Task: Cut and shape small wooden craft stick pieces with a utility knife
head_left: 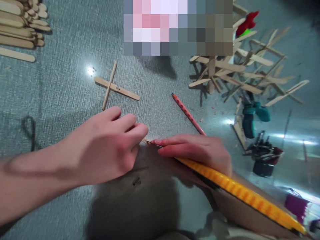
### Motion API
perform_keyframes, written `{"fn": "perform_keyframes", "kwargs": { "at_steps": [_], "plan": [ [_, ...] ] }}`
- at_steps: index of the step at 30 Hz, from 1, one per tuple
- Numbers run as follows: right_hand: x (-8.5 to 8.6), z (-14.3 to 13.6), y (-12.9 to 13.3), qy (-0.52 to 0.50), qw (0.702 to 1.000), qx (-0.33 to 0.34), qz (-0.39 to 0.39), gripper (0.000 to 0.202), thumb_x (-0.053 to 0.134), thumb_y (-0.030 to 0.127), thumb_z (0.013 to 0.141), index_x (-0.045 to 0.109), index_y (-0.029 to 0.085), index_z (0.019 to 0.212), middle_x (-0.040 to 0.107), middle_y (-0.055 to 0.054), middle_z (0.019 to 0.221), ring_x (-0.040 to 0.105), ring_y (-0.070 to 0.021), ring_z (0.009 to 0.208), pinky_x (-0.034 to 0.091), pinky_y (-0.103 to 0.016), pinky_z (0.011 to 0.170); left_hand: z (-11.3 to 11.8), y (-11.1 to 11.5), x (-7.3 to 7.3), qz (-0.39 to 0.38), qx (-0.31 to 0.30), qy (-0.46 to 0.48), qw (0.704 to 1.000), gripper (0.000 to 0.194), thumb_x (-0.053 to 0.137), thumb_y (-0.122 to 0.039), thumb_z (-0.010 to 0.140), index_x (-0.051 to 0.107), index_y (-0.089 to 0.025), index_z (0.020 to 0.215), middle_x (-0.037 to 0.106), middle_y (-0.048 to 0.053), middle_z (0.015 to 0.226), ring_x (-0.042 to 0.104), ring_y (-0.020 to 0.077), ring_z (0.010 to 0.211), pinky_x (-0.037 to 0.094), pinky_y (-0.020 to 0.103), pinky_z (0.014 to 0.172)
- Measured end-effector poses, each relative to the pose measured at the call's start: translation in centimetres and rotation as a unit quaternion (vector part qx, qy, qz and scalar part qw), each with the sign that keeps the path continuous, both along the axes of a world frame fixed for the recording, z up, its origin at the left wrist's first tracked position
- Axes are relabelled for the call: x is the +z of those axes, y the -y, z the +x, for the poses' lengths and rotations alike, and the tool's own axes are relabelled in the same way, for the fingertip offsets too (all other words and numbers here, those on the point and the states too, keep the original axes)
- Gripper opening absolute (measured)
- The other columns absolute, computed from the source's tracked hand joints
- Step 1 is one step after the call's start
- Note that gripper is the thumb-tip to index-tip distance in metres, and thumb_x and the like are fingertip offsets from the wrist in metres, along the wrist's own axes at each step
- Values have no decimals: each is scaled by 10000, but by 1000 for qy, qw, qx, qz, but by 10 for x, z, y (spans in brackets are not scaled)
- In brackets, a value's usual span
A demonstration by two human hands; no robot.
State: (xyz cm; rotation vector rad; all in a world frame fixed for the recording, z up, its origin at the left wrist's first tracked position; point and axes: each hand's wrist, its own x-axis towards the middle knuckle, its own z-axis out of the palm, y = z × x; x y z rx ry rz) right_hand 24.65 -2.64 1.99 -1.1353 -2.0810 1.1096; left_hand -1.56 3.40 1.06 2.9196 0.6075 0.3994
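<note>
My left hand (117, 143) is closed in a fist-like pinch on a wooden craft stick (145, 141). Most of that stick is hidden by the fingers; only a short bit shows between my hands. In my right hand (200, 150) is a utility knife with a ribbed yellow handle (237, 188), and its thin blade meets the stick near my fingertips. Just beyond my left hand lies a notched craft stick (130, 94), with another craft stick (109, 87) crossing it. A red pencil (187, 112) rests beyond my right hand.
A pile of craft sticks (17, 31) fills the far left corner. At the far right stands a tangled structure of joined sticks (230, 66). Nearer are a teal object (248, 121) and a dark container of tools (263, 166). A blurred patch covers the top middle.
</note>
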Motion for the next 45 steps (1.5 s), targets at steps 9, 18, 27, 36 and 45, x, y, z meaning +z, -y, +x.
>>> {"fn": "perform_keyframes", "kwargs": {
  "at_steps": [9, 18, 27, 36, 45],
  "plan": [
    [-9, 5, -1, -19, 999, -7, 25, 180, 713, 234, 988, 741, 297, 1154, 822, -34, 1157, 817, -200, 957, 696, -298, 828, -1, -3, 0, 3, -7, -12, 1000, 284, 539, -135, 981, 694, -189, 749, 658, 29, 872, 501, 198, 742, 363, 406, 664],
    [-8, 3, -5, -20, 999, 0, 26, 132, 676, 237, 1011, 732, 280, 1122, 825, -42, 1153, 814, -184, 978, 692, -281, 834, -1, -5, 1, -6, -17, -9, 1000, 324, 536, -141, 978, 666, -197, 687, 663, 27, 865, 474, 199, 700, 372, 402, 632],
    [-13, 1, -7, -28, 999, 19, 26, 188, 666, 213, 1011, 727, 276, 1178, 813, -52, 1209, 812, -194, 1016, 693, -300, 873, 0, -6, 4, -10, -17, -7, 1000, 324, 513, -90, 966, 685, -188, 709, 667, 23, 831, 483, 192, 658, 383, 395, 606],
    [-11, 0, -4, -22, 999, 20, 14, 247, 680, 214, 1008, 736, 313, 1228, 801, -34, 1242, 804, -209, 1053, 698, -329, 885, 2, -6, 5, -19, -4, -9, 1000, 300, 508, -94, 977, 677, -184, 746, 612, 16, 755, 459, 171, 628, 397, 373, 613],
    [1, 4, -2, 15, 999, 24, -18, 185, 671, 258, 1023, 766, 259, 1182, 800, -48, 1228, 790, -182, 1061, 660, -267, 929, -2, -1, 6, 21, -11, -44, 999, 218, 570, -148, 951, 725, -176, 800, 633, 37, 838, 540, 193, 711, 349, 385, 568]
  ]
}}
